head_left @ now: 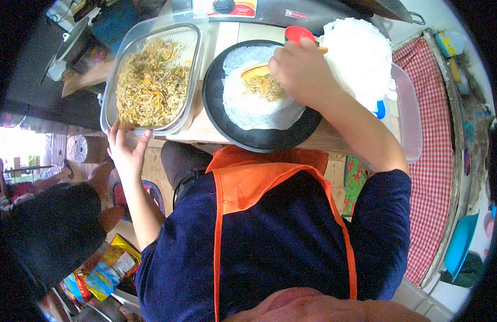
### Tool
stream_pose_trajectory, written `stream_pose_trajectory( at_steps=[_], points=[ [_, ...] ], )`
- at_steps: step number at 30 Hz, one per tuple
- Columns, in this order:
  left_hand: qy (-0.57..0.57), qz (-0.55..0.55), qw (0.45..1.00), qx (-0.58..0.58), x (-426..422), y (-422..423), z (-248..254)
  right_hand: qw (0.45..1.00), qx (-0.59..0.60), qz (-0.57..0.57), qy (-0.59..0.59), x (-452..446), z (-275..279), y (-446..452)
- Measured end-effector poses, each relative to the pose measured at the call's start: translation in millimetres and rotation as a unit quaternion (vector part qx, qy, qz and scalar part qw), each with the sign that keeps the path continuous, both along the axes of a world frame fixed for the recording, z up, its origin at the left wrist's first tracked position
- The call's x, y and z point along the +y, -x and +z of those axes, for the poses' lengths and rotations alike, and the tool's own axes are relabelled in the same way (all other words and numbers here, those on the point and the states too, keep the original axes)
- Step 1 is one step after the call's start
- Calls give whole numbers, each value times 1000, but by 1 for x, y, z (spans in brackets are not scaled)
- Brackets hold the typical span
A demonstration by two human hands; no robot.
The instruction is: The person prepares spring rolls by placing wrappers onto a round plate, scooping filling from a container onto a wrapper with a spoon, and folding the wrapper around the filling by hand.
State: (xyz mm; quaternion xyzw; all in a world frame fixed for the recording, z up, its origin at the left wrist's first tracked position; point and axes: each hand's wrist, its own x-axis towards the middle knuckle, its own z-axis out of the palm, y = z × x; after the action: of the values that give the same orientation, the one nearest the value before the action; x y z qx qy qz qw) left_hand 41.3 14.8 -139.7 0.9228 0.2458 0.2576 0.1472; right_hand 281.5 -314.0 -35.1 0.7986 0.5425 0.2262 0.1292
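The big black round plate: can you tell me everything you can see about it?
The plate is round, black and shallow, with a thin rim; I can't tell what it's made of. It lies face up, its near edge sticking out past the table. Thin white wrappers rest on it, topped with a heap of noodle filling. The right hand holds a spoon at the filling, and a plastic tub sits to the left.

Right hand [300,72] apparently pinching, arm bent; left hand [129,145] low, fingers spread.

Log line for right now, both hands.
left hand: at bin rim | right hand: holds spoon at noodles | wrapper: on black plate
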Motion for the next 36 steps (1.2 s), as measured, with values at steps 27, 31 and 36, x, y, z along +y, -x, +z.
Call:
stream_pose_trajectory(
  at_steps=[27,31,36],
  points=[
    [75,-99,992,19,39,3,20,972,41,-209,99,-30,29,40],
    [98,-111,989,-7,60,11,12,966,-30,-254,40,-35,24,31],
    [97,-87,989,-71,72,4,7,970,-46,-237,37,-36,3,29]
  ],
)
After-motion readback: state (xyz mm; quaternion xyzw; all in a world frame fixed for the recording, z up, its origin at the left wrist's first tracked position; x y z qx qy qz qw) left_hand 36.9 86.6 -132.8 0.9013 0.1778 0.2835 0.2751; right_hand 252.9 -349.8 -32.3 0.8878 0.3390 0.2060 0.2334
